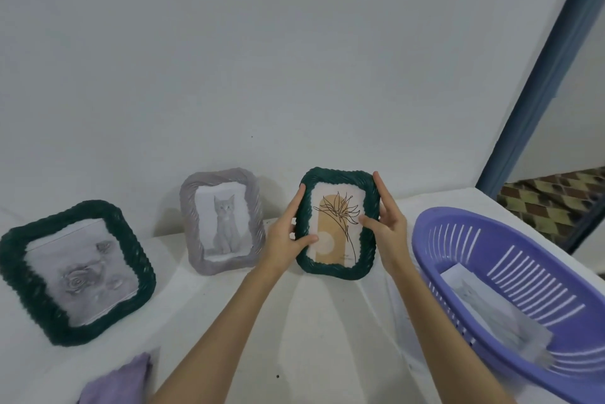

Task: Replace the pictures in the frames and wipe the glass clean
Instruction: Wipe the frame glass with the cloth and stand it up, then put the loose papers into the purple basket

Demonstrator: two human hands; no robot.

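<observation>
Green rope-pattern moulding rims the frame (339,225) in hand, which stands upright toward the back of the white-covered table (229,321), close to the wall, between the grey frame and the basket. It shows a line drawing of a flower over tan shapes. The left hand (288,233) grips its left edge, fingers running up the side and thumb lying across the lower part of the glass. The right hand (388,223) holds the right edge, forefinger stretched up along the moulding and thumb pressing on the glass near the middle. Whether the bottom of the frame rests on the table or is lifted just clear of it cannot be told.

Just to the left, a grey frame (222,223) with a cat picture leans back against the wall (294,59). Further left and nearer the camera, a second green frame (77,272) holds a pale rose picture. A lilac cloth (118,380) lies at the near edge of the table. On the right sits a purple slotted basket (510,289) with loose prints (497,312) inside.

Judging by the two-handed hold, the step is either taking this frame up or setting it in place. If the picture is yet to be swapped, the next move calls for turning the frame over to reach its back; if already swapped, the thumbs on the glass mean the cloth is needed.
</observation>
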